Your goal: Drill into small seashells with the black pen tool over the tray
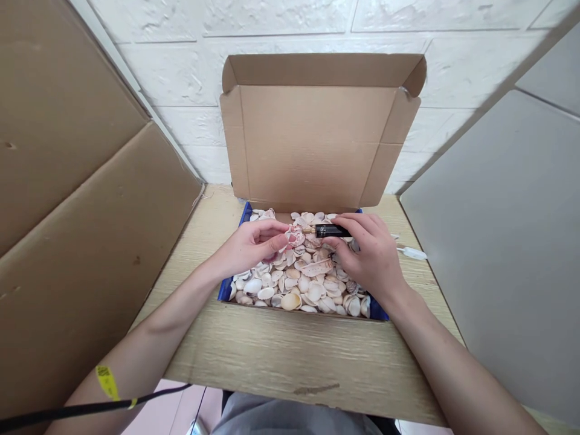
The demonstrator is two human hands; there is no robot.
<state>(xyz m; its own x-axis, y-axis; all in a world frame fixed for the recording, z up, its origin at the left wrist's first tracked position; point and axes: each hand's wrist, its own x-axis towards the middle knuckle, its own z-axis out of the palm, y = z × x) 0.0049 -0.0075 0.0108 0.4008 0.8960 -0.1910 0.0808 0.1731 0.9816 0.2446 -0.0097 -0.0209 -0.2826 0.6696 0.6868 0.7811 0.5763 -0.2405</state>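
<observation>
In the head view, my left hand (254, 244) pinches a pinkish-white seashell (296, 235) between thumb and fingers, above the middle of the box. My right hand (369, 248) is closed around a black mini drill (333, 231), a short cylinder lying level with a brass-coloured chuck pointing left. The chuck end meets the held shell or sits just beside it; the bit itself is too small to make out. Beneath both hands, a heap of pale shells (312, 290) fills an open cardboard box with blue sides (379, 309). A longer spiral shell (317, 267) lies on the heap.
Behind the shells the box lid (312, 145) stands upright near a white brick wall (172, 72). A large cardboard panel (90, 211) is at the left, a grey panel (507, 241) at the right. A white plug-like piece (412, 252) rests on the wooden table (281, 350). A black cable (90, 408) crosses my left forearm.
</observation>
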